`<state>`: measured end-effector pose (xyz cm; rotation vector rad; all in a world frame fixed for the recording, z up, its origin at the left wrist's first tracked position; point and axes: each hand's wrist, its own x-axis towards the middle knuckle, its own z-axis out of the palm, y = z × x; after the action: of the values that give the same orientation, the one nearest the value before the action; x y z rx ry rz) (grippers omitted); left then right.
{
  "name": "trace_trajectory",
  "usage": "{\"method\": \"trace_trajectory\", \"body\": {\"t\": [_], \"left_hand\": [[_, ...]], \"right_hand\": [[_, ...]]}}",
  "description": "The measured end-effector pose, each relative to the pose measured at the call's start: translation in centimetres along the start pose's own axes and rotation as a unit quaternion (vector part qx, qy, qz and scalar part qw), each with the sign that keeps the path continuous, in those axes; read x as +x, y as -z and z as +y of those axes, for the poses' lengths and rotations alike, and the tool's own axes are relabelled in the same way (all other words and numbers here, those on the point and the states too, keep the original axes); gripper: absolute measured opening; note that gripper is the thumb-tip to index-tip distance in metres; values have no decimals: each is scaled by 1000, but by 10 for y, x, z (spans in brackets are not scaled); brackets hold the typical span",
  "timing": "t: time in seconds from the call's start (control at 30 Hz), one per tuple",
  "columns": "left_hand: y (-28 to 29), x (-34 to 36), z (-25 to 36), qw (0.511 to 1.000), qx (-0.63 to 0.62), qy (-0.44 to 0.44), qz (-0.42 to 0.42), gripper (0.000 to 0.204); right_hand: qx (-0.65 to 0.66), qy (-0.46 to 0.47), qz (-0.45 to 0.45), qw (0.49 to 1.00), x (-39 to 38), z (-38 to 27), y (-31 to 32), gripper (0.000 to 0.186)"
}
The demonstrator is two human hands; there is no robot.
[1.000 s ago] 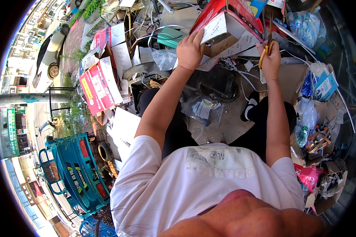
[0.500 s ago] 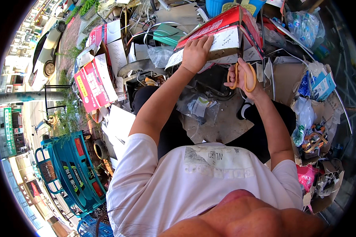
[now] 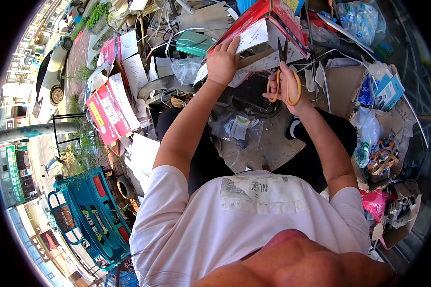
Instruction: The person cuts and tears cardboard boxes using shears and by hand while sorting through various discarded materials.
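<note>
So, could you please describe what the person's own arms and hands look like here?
Both arms are bare from the short white sleeves of a T-shirt down. The left hand and right hand wear no gloves; no watch, ring or bracelet is visible. The fingers are uncovered.

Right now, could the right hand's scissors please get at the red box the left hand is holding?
Probably yes: the right hand holds the scissors with blades pointing up at the red box, which the left hand steadies; nothing visible lies between.
</note>
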<state>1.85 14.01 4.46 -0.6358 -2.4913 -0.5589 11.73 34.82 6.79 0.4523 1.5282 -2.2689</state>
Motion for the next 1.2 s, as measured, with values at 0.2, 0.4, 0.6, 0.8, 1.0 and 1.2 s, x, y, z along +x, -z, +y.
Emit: {"method": "trace_trajectory", "body": {"t": [0.2,0.4,0.6,0.8,1.0,1.2], "left_hand": [[8,12,-21,997,-7,60,44,44],[35,18,-45,995,-43,63,63,29],[47,6,-59,995,-81,64,14,29],[56,1,-64,991,-111,73,-21,28],[60,-1,-67,988,-130,84,-24,29],[56,-1,-75,986,-131,90,-41,28]], "right_hand": [[-121,52,15,991,3,-3,16,57],[-233,28,-38,971,-7,-34,63,52],[-233,5,-119,965,-17,-41,86,43],[-335,-6,-164,928,-19,-54,97,42],[-327,-19,-155,932,-28,-70,84,43],[-388,-11,-175,905,-30,-77,82,49]]}}
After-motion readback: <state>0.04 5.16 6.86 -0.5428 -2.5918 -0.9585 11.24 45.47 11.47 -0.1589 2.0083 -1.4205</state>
